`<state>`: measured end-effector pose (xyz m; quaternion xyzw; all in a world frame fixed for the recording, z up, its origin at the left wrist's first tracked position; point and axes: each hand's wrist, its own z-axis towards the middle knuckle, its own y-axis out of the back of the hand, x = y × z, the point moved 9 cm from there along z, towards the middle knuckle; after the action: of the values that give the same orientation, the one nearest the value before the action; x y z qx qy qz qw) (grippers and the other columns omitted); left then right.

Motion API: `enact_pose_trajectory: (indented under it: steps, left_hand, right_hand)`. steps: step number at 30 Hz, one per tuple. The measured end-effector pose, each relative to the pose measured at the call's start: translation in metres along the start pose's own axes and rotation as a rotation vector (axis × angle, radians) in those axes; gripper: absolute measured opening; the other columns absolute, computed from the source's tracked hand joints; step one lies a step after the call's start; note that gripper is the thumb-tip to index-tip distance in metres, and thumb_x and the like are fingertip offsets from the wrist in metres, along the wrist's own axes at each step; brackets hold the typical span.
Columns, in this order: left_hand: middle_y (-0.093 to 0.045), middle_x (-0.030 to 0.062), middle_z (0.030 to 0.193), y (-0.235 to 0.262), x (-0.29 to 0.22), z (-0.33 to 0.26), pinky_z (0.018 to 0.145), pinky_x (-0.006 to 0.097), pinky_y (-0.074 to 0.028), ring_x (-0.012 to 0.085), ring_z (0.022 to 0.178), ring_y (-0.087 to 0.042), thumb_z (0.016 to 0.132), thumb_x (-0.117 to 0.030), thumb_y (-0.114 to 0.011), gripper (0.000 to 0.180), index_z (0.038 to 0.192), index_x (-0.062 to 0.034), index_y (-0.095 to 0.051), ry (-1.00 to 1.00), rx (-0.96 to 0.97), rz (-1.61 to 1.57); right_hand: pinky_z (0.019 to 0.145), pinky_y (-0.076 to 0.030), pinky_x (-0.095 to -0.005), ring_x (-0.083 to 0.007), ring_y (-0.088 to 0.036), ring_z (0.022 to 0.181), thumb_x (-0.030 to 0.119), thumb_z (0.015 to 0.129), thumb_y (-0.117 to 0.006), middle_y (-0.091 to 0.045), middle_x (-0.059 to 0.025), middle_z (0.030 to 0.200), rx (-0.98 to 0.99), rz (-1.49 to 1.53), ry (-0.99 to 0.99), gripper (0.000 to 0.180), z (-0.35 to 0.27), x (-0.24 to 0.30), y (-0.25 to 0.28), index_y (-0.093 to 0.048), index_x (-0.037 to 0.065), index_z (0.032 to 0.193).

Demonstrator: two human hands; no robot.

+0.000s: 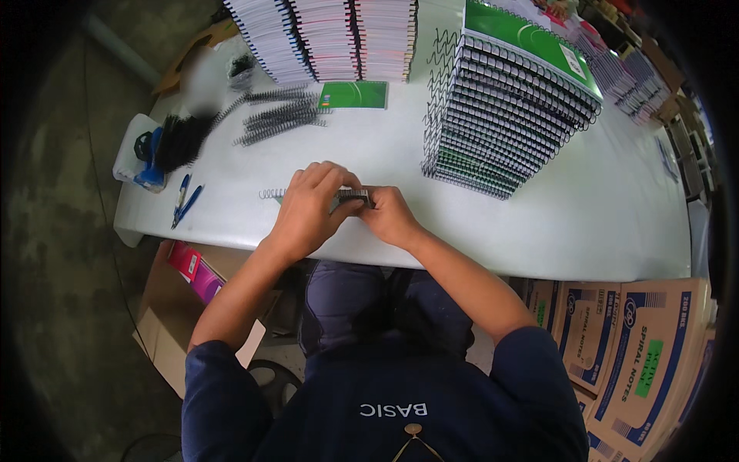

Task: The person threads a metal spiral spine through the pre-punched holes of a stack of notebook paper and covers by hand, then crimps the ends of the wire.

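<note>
1. Left hand curled over a small notebook at the near edge of the white worktop, grip clenched on it.
2. Right hand pinches the notebook's right end; its wire spiral sticks out past the left hand.
3. Tall stack of spiral notebooks stands beyond the hands, to the right.
4. Loose black spirals lie far left; blue pens near the left edge.

white table | tall stack of green-covered spiral notebooks, right of centre | rows of unbound page stacks at far edge | single green cover lying flat | loose black wire spirals | blue pens near left edge | cardboard cartons on floor, right
</note>
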<state>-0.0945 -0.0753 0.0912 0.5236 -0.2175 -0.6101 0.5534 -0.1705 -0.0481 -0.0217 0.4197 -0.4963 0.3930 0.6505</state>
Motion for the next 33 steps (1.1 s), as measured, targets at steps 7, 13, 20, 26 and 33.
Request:
enact_pose_trajectory:
  steps: [7, 13, 20, 26, 33]
  left_hand:
    - [-0.061, 0.0021, 0.092, -0.007, 0.002, 0.006, 0.079, 0.033, -0.036, 0.0225, 0.09, -0.055, 0.075, -0.017, -0.069, 0.02, 0.092, -0.0091, -0.063, 0.077, 0.174, 0.024]
    - [-0.062, 0.0038, 0.092, -0.011, -0.009, 0.01, 0.081, 0.036, -0.036, 0.0223, 0.089, -0.056, 0.078, -0.019, -0.064, 0.013, 0.087, -0.0089, -0.062, 0.002, 0.144, 0.113]
    - [-0.063, 0.0046, 0.082, 0.003, -0.026, 0.018, 0.076, 0.036, -0.038, 0.024, 0.077, -0.058, 0.072, -0.018, -0.069, 0.014, 0.081, -0.0087, -0.063, -0.128, 0.101, 0.261]
    - [-0.061, 0.0041, 0.074, 0.089, -0.078, 0.038, 0.075, 0.036, -0.039, 0.0231, 0.074, -0.058, 0.063, -0.019, -0.077, 0.023, 0.077, -0.0084, -0.062, -0.082, -0.214, 0.118]
    - [-0.065, 0.006, 0.09, 0.172, -0.169, 0.087, 0.075, 0.032, -0.045, 0.0241, 0.086, -0.061, 0.064, -0.006, -0.074, 0.024, 0.086, -0.0072, -0.064, -0.633, -0.567, -0.035]
  right_hand:
    - [0.061, -0.046, -0.0329, -0.0157, -0.059, 0.063, 0.012, 0.083, -0.061, -0.064, -0.0159, 0.072, 0.002, 0.016, 0.042, 0.014, -0.002, 0.007, -0.001, -0.064, 0.0, 0.088]
    - [0.063, -0.047, -0.0347, -0.0146, -0.06, 0.066, 0.014, 0.081, -0.061, -0.064, -0.0189, 0.075, -0.025, -0.013, -0.018, 0.015, -0.003, -0.004, 0.002, -0.064, 0.0, 0.084]
    - [0.068, -0.045, -0.0346, -0.0197, -0.06, 0.07, 0.026, 0.087, -0.059, -0.064, -0.0177, 0.078, 0.145, -0.043, -0.038, 0.026, -0.007, 0.013, -0.004, -0.063, 0.001, 0.092]
    - [0.071, -0.047, -0.0312, -0.0208, -0.061, 0.075, 0.011, 0.087, -0.058, -0.063, -0.0145, 0.09, -0.058, 0.026, 0.235, 0.028, -0.03, 0.104, 0.041, -0.053, 0.007, 0.114]
    - [0.094, -0.039, -0.034, -0.0256, -0.056, 0.105, -0.004, 0.076, -0.054, -0.062, -0.0103, 0.108, -0.755, -0.67, 0.914, 0.027, -0.105, 0.314, 0.183, -0.063, 0.005, 0.1]
